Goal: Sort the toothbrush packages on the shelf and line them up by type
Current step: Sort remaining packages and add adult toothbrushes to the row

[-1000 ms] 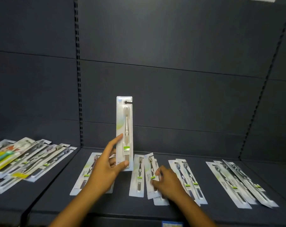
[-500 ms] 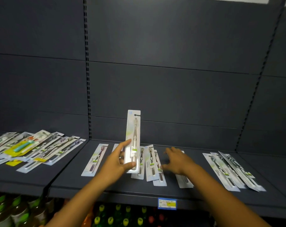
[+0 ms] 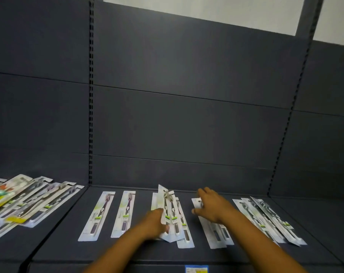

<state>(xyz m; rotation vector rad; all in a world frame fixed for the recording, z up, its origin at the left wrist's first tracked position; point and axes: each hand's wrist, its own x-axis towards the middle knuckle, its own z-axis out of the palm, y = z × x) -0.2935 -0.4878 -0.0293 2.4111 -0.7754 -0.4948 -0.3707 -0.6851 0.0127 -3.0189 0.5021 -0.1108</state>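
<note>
Left hand [image 3: 155,221] grasps a tilted toothbrush package [image 3: 163,205] mid-shelf [image 3: 68,223]; right hand [image 3: 210,207], fingers spread (released), rests on another package [image 3: 214,231].

A dark grey back panel [image 3: 187,125] fills most of the view, split by thin horizontal seams into broad bands. Two slotted uprights run down it, one on the left [image 3: 91,95] and one slanting on the right [image 3: 293,107]. Above the panel's top edge shows a pale wall [image 3: 206,6]. Below, a dark shelf [image 3: 139,251] reaches forward, with a neighbouring shelf [image 3: 13,251] on the left. A small blue-and-yellow price label [image 3: 196,269] sits on the front edge. The light is dim and even.
</note>
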